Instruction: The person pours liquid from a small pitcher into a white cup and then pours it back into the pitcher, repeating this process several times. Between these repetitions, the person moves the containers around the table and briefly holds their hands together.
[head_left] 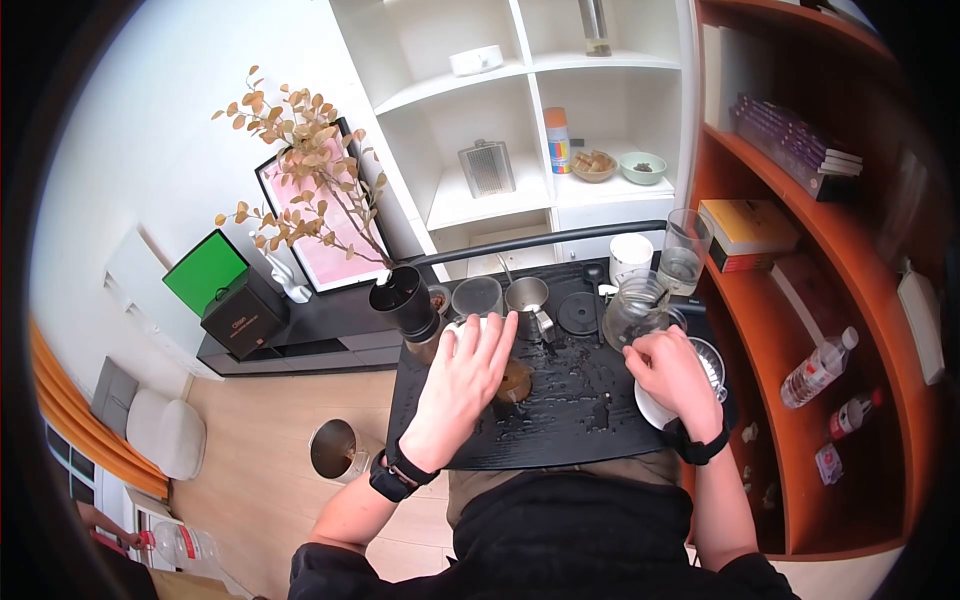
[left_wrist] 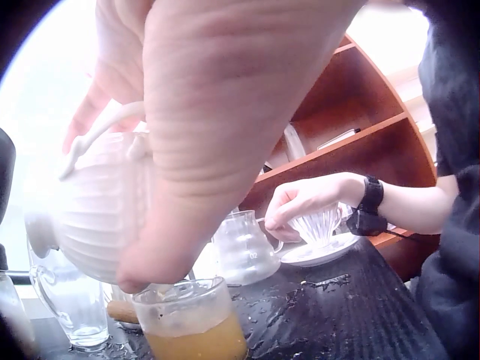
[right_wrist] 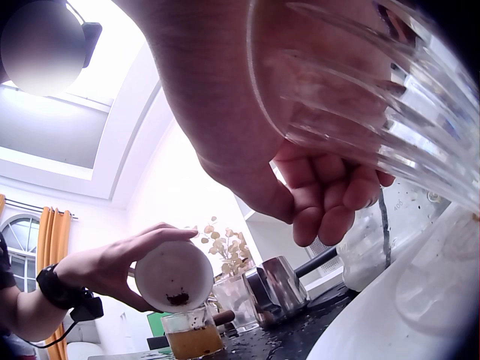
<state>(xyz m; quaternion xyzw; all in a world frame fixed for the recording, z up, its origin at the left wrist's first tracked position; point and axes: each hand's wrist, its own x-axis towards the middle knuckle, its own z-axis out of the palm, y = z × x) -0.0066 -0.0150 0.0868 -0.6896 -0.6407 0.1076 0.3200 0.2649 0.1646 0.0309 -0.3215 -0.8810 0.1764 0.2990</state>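
Left hand (head_left: 460,388) curled around a tilted cup (right_wrist: 172,270), rim best held low over the glass (head_left: 515,383); at three o'clock, the right hand (head_left: 680,370) hangs half-curled, empty.

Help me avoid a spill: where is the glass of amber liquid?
The glass stands low in the left wrist view, left of centre, under the white vessel in the left hand.
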